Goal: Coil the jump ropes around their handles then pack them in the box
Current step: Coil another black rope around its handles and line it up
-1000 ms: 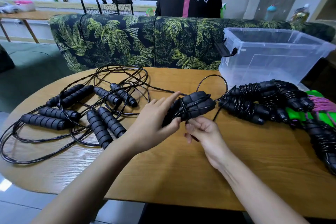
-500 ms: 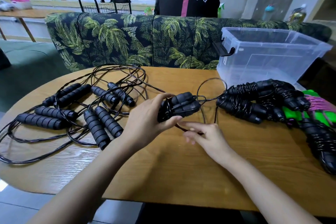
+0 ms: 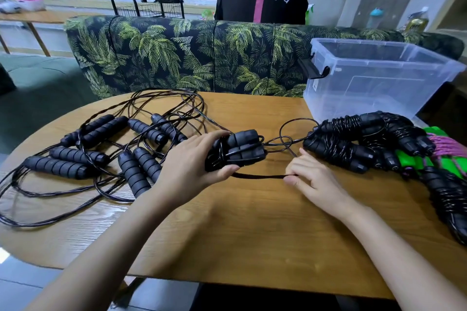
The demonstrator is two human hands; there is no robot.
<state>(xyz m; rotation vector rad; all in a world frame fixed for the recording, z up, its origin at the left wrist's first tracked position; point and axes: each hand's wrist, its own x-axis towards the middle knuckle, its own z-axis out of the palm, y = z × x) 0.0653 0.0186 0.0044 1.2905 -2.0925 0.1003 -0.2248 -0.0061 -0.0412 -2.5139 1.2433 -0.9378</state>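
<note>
Our left hand (image 3: 192, 159) grips a pair of black handles (image 3: 240, 149) just above the bench (image 3: 252, 222). Our right hand (image 3: 313, 174) pinches the cord (image 3: 260, 176). A second ago it sat under the handles; it has since drawn the cord taut to the right. We judge another wrap is coming, as this rope is only part coiled. Coiled ropes (image 3: 353, 144) lie to the right and loose ropes (image 3: 101, 154) to the left. The clear box (image 3: 379, 83) behind holds none yet.

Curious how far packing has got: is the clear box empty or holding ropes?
Empty, it seems: nothing is visible through the walls of the clear box, and the coiled ropes lie on the table beside it.
</note>
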